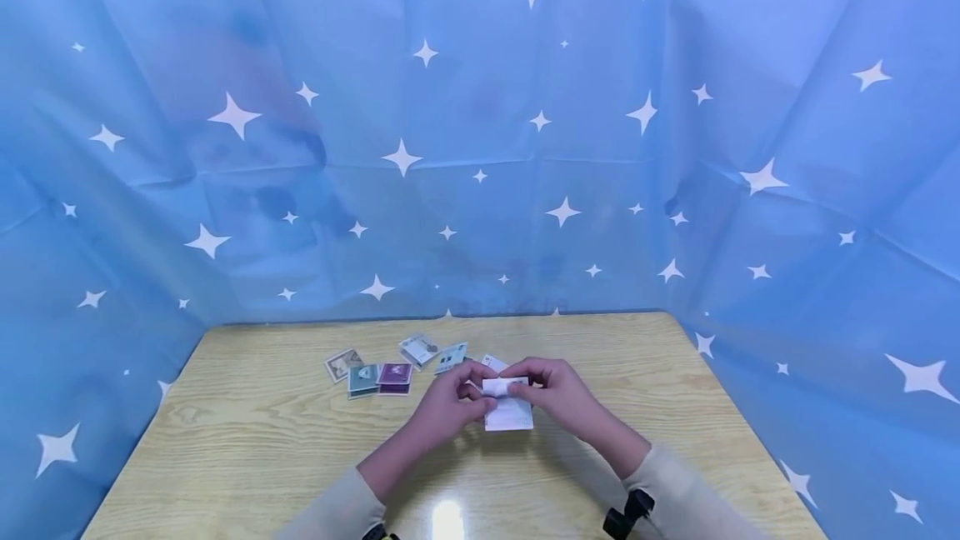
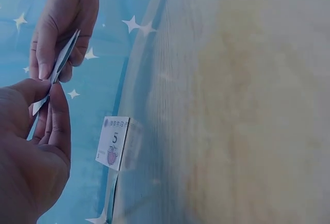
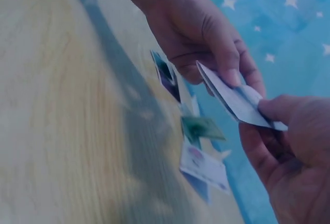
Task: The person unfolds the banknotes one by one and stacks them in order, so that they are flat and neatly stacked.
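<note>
The white note (image 1: 510, 417) is up over the table (image 1: 262, 432), to the right of the purple note (image 1: 394, 373) and closer to the person. Both hands have it. The left hand (image 1: 448, 398) pinches one side and the right hand (image 1: 557, 394) pinches the other, with the thumbs on the side that faces the person. A strip along the top looks bent over, so I think this is a folding step.

To do it well, match the edges first, or the fold may come out crooked. Hold the left side still, then slide the right thumb along the bend to make it flat. Push gently, because thin paper may crumple. Keep the fingers up off the table, so they don't knock the green note (image 1: 363, 379), just left of the purple note, or the note with a 5 (image 2: 112, 142), off to the right of the purple note and partly hidden by the hands in the head view.
</note>
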`<act>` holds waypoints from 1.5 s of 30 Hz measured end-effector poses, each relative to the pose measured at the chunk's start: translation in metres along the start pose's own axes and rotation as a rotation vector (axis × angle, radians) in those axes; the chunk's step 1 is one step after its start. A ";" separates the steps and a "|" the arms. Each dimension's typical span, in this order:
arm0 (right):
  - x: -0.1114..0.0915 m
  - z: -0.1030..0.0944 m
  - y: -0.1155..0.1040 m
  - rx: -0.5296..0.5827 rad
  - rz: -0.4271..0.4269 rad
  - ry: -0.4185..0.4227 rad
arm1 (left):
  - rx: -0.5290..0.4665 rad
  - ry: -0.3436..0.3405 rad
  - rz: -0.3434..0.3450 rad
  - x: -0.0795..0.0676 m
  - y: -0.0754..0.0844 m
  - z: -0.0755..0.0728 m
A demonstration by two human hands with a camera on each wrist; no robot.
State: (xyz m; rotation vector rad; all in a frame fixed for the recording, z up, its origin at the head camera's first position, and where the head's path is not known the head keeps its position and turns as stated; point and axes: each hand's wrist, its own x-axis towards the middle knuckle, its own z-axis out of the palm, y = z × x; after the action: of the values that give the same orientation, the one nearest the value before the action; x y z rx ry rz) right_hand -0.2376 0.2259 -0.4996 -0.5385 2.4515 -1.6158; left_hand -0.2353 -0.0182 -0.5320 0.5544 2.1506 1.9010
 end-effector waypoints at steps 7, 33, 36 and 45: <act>-0.009 0.015 -0.011 0.031 -0.012 -0.022 | -0.059 0.011 -0.011 -0.023 0.005 -0.006; -0.008 0.023 -0.026 0.061 -0.026 -0.024 | -0.230 -0.047 -0.095 -0.047 0.005 0.002; -0.007 0.023 -0.028 0.034 -0.027 -0.056 | -0.205 -0.063 -0.102 -0.048 0.006 0.001; 0.003 0.024 -0.038 -0.057 -0.093 -0.201 | -0.164 -0.131 -0.104 -0.052 0.009 0.002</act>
State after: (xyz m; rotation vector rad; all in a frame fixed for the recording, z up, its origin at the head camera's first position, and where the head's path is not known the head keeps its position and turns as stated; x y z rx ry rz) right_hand -0.2242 0.1904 -0.4742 -0.7935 2.3615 -1.4488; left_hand -0.1858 -0.0374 -0.5274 0.5094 1.8846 1.9067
